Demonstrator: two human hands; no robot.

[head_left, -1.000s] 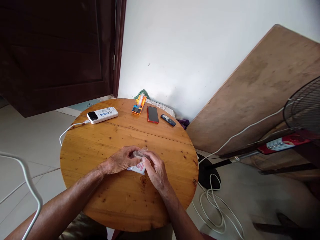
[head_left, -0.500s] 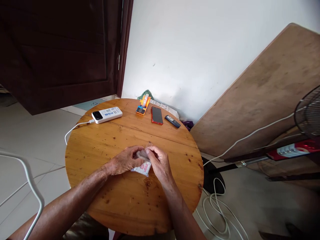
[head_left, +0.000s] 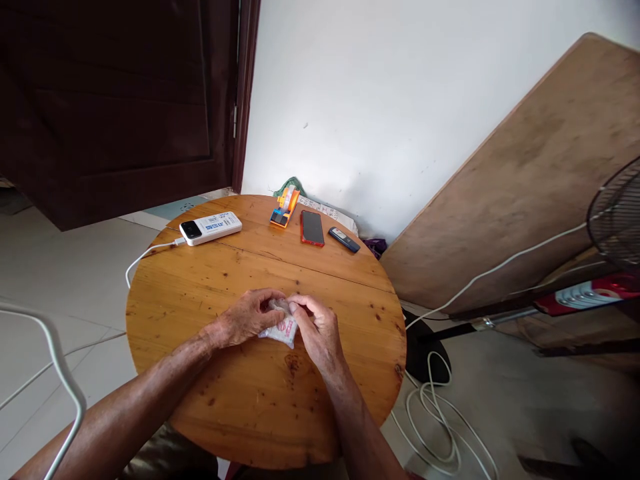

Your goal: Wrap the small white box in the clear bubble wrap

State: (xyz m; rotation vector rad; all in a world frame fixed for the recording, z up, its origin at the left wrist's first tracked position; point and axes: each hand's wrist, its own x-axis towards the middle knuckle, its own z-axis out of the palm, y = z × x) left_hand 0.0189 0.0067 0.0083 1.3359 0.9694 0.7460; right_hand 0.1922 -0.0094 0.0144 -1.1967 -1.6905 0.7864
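Observation:
A small whitish packet (head_left: 283,329) with red print is held just over the middle of the round wooden table (head_left: 200,287). My left hand (head_left: 246,319) grips its left and upper edge between thumb and fingers. On the other side, my right hand (head_left: 319,328) pinches the packet's upper right corner. The fingertips of both hands are close together at its top, and they hide part of that edge.
Along the table's far side lie a white power bank (head_left: 211,229) with a cable, an orange tape dispenser (head_left: 285,208), a red-edged phone (head_left: 313,228) and a dark remote (head_left: 344,239). A fan (head_left: 617,220) stands at the right.
The fingertips have shifted slightly at the packet's top, where a clear flap no longer sticks up. The whole view has moved a little, so the table appears slightly further left.

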